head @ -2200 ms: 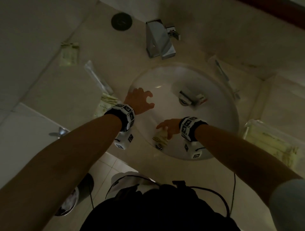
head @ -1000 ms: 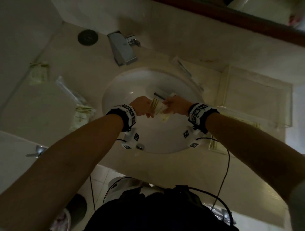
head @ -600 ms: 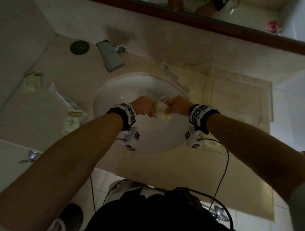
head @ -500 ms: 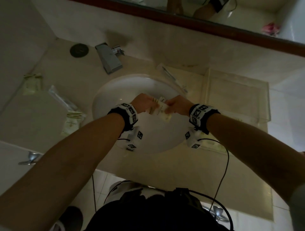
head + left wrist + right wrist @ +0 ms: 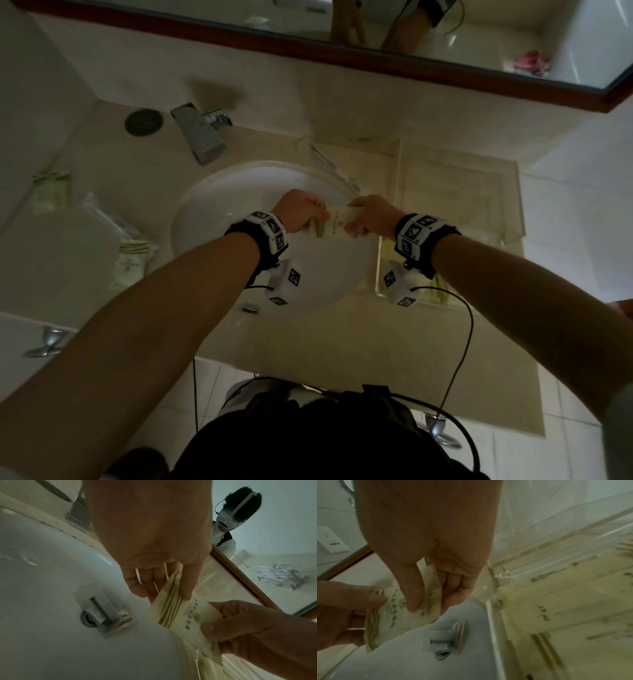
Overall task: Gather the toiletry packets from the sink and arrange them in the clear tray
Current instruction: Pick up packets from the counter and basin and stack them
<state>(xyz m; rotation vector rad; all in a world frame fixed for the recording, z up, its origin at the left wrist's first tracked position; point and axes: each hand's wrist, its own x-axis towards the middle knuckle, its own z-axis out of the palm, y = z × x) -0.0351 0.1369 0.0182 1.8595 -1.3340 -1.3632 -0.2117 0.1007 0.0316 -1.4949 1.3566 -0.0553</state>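
Over the white sink [image 5: 239, 198] both hands hold one stack of cream toiletry packets [image 5: 337, 222] between them. My left hand [image 5: 308, 214] pinches the green-striped end [image 5: 171, 601]. At the printed end [image 5: 397, 614], my right hand [image 5: 359, 219] pinches the stack between thumb and fingers. The clear tray [image 5: 513, 205] stands just right of the sink, with several cream packets [image 5: 556, 608] lying flat in its near part. A small clear-wrapped item [image 5: 104, 609] lies over the drain.
The faucet [image 5: 202, 137] stands at the back left of the sink. Two cream packets [image 5: 132, 263] [image 5: 51, 192] and a clear-wrapped stick [image 5: 109, 219] lie on the left counter. Another clear wrapper [image 5: 329, 161] lies behind the sink. A mirror runs above.
My right hand lifted a packet from the sink's near side and met the left hand. Both now hold the stack together, a little nearer the tray.
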